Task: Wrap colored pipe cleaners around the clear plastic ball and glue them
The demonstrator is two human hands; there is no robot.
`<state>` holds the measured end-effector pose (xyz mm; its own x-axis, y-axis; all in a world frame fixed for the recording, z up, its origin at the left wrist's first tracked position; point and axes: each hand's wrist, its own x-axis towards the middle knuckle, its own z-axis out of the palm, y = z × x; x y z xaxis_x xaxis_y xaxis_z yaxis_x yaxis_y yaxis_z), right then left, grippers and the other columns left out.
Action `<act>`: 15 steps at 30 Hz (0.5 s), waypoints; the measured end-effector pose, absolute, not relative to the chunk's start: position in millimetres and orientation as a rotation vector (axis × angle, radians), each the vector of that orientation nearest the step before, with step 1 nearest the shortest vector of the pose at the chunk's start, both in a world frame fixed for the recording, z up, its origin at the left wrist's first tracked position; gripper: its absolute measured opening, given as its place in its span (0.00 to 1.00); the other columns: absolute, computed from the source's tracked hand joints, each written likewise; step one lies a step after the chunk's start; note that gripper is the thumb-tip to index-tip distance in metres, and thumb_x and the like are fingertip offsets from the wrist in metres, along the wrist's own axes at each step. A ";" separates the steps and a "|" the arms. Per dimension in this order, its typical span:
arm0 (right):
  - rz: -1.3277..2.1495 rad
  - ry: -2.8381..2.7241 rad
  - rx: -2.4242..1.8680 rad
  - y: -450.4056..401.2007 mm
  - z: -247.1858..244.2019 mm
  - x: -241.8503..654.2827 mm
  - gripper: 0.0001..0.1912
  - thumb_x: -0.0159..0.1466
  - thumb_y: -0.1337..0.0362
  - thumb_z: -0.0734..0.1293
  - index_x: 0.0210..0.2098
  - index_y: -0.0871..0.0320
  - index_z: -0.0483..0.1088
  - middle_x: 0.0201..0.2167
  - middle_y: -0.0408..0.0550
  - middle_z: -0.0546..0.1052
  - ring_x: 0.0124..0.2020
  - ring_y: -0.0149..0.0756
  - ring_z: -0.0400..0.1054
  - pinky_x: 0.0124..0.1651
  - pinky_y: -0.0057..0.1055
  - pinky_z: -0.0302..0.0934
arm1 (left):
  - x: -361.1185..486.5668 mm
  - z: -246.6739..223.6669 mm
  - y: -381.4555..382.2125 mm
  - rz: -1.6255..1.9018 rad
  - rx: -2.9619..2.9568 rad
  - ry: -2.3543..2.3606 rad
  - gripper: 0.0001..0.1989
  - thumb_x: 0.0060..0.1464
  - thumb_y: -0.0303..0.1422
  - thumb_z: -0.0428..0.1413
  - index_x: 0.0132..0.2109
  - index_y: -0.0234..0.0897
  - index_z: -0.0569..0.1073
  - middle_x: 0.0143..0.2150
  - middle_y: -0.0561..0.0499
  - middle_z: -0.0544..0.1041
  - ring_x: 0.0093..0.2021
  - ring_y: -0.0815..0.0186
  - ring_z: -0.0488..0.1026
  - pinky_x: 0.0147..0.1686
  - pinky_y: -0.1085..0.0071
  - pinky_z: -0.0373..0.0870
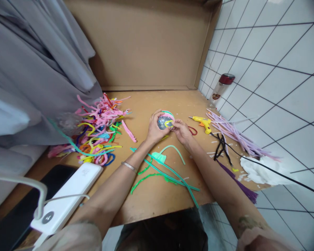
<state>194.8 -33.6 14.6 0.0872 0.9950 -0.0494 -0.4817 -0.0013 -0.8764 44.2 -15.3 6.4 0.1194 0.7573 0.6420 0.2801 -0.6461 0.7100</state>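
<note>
My left hand point(155, 128) is wrapped round a small clear ball point(162, 122) with a pink and green band over its top. A bent yellow pipe cleaner point(168, 123) lies against the ball's face. At the ball's right side, the fingers of my right hand point(181, 130) pinch the end of that yellow piece. Below my hands, several green pipe cleaners point(172, 169) lie crossed on the table, beside a pale green piece point(159, 157). A dark red loop point(193, 130) sits just right of my right hand.
A yellow glue gun point(203, 122) with a black cord lies to the right, near lilac pipe cleaners point(238, 136), black strips point(221, 150), a purple tassel point(239, 184) and white stuffing point(264, 170). A bottle point(221, 90) stands by the tiles. Leftward are a pipe-cleaner heap point(102, 122) and a white power bank point(68, 195).
</note>
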 end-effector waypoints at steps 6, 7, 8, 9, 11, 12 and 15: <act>1.364 -0.760 -0.900 -30.9 11.0 196.6 0.20 0.42 0.63 0.80 0.27 0.54 0.68 0.21 0.34 0.73 0.23 0.26 0.63 0.34 0.30 0.63 | 43.3 5.4 -14.1 1.558 1.986 0.975 0.31 0.44 0.45 0.69 0.54 0.42 0.70 0.64 0.40 0.69 0.67 0.48 0.65 0.66 0.47 0.61; 1.364 -0.759 -0.898 -30.8 10.8 196.7 0.20 0.42 0.63 0.81 0.27 0.54 0.68 0.22 0.35 0.73 0.23 0.27 0.63 0.34 0.30 0.63 | 43.2 5.0 -13.8 1.562 1.986 0.971 0.32 0.44 0.46 0.69 0.54 0.42 0.70 0.64 0.40 0.69 0.67 0.49 0.65 0.66 0.47 0.60; 1.364 -0.764 -0.897 -30.9 10.8 196.8 0.20 0.42 0.63 0.81 0.27 0.54 0.68 0.22 0.35 0.73 0.23 0.27 0.64 0.34 0.30 0.63 | 43.0 4.7 -13.6 1.565 1.986 0.964 0.32 0.45 0.47 0.69 0.54 0.42 0.70 0.64 0.40 0.69 0.67 0.49 0.65 0.66 0.47 0.60; 1.364 -0.771 -0.897 -31.0 11.0 196.8 0.20 0.42 0.62 0.81 0.27 0.54 0.68 0.22 0.35 0.73 0.23 0.27 0.64 0.34 0.30 0.63 | 42.7 4.5 -13.5 1.568 1.988 0.954 0.32 0.45 0.48 0.69 0.54 0.42 0.70 0.64 0.39 0.69 0.67 0.49 0.65 0.66 0.47 0.61; 1.365 -0.785 -0.895 -31.5 11.6 196.8 0.20 0.41 0.62 0.81 0.26 0.54 0.68 0.21 0.35 0.73 0.24 0.27 0.64 0.33 0.29 0.63 | 41.9 4.8 -14.1 1.568 1.992 0.936 0.32 0.46 0.50 0.68 0.54 0.42 0.70 0.65 0.39 0.69 0.67 0.49 0.65 0.66 0.47 0.61; 1.366 -0.785 -0.894 -31.8 11.9 196.6 0.20 0.41 0.62 0.81 0.26 0.54 0.68 0.21 0.35 0.73 0.24 0.27 0.65 0.33 0.29 0.62 | 41.5 5.2 -14.7 1.565 1.990 0.931 0.31 0.47 0.51 0.67 0.54 0.42 0.70 0.65 0.39 0.69 0.68 0.49 0.65 0.66 0.47 0.60; 1.364 -0.767 -0.894 -32.4 12.7 195.7 0.20 0.40 0.63 0.81 0.26 0.54 0.69 0.21 0.36 0.73 0.24 0.28 0.64 0.33 0.29 0.61 | 40.2 6.9 -16.9 1.548 1.967 0.927 0.27 0.54 0.53 0.61 0.54 0.42 0.71 0.65 0.39 0.69 0.69 0.51 0.64 0.67 0.48 0.60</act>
<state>195.7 -32.4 12.7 0.0734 0.9962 -0.0471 -0.4775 -0.0064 -0.8786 40.2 -16.9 6.9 0.1363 0.7478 0.6497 0.2202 -0.6623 0.7161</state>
